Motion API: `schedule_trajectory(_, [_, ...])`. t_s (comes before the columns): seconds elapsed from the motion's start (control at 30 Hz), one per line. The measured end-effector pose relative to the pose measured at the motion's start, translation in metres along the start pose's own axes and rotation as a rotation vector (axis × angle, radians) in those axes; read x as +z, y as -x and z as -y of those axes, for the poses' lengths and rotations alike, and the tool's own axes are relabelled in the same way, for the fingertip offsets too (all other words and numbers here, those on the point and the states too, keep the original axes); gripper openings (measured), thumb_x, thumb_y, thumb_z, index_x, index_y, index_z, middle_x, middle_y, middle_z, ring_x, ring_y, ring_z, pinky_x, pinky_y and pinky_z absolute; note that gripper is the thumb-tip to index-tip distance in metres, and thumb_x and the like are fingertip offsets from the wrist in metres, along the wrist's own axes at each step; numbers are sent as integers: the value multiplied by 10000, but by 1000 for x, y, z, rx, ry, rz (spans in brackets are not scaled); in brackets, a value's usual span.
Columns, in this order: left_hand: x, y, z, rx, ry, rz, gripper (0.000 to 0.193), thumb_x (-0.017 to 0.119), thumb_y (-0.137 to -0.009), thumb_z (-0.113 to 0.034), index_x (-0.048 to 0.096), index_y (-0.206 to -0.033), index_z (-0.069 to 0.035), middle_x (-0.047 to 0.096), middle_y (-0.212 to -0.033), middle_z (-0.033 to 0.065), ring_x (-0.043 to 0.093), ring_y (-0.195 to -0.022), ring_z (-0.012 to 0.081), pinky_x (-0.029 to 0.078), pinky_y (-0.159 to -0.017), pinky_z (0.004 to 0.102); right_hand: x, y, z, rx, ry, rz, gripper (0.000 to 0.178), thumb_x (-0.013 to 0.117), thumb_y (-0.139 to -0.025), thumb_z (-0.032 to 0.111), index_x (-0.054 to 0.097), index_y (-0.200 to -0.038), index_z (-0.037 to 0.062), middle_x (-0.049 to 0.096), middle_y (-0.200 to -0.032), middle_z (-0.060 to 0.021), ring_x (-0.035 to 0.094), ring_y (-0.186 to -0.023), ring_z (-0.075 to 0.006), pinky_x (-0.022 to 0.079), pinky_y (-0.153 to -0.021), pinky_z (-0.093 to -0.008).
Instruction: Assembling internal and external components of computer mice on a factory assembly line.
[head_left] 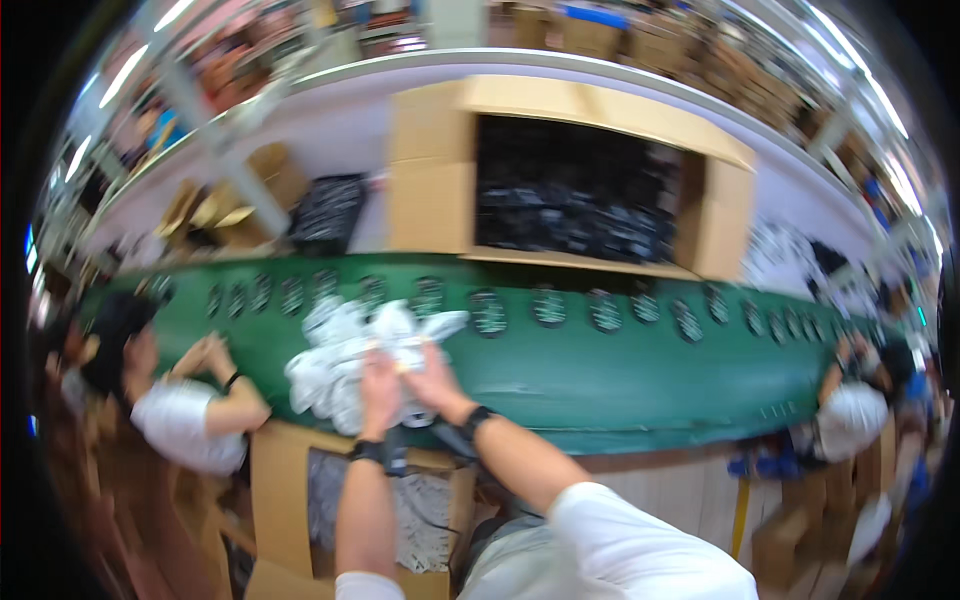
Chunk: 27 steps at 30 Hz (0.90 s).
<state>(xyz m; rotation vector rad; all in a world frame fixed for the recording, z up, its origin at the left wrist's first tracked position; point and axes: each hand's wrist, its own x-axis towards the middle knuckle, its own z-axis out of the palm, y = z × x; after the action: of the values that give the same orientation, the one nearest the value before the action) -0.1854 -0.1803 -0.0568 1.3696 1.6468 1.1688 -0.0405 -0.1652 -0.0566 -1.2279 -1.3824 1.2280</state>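
Observation:
A heap of crumpled white plastic bags (330,368) lies at the near edge of the green conveyor belt (600,385). Over the heap, my left hand (380,392) and my right hand (432,380) are close together, their fingers pointing away from me. Both are closed on a white plastic bag (400,335) at their fingertips. Motion blurs the fingers, and whether anything sits inside the bag cannot be made out. Dark bands circle both wrists. Dark oval pieces (488,312) run in a spaced row along the far side of the belt.
Behind the belt, a large open carton (430,215) holds many black pieces, with a black tray (328,212) on its left. An open carton (280,500) with whitish bags stands below my arms. Co-workers sit at left (190,420) and right (850,410).

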Motion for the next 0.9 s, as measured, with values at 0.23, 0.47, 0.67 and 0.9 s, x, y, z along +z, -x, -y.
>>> schedule_trajectory(0.23, [50,76,-34,385,-852,-24,746,732,-900,-322,438,-1489,28,352,-1561,322,352,-1425,493,295,-1175,550,-68,-11,-23,-31,149,-35,608,717,-834,248,549,-1340,-45,602,-1289,-294,563,-1214,-465,456,-1063,-478])
schedule_trajectory(0.47, [43,89,-9,289,-1086,-57,656,707,-909,-283,485,-1468,-21,358,-1546,358,413,-1374,525,348,-1133,572,-193,94,-40,112,180,71,384,652,-883,189,607,-1209,-9,674,-1145,-224,634,-1089,-407,514,-927,-470])
schedule_trajectory(0.67, [-17,30,44,296,-1157,-26,556,661,-916,-195,537,-1423,-5,459,-1462,371,468,-1330,514,393,-1109,555,-352,149,-74,290,261,124,272,659,-941,245,700,-1132,56,724,-898,-114,665,-810,-189,546,-761,-365])
schedule_trajectory(0.9, [76,38,-47,94,-1152,-304,532,671,-816,-136,594,-1292,90,547,-1348,372,491,-1283,515,372,-1126,540,-506,184,-101,573,-101,-216,258,607,-975,113,657,-1193,-16,702,-932,-40,665,-796,-132,539,-718,-295])
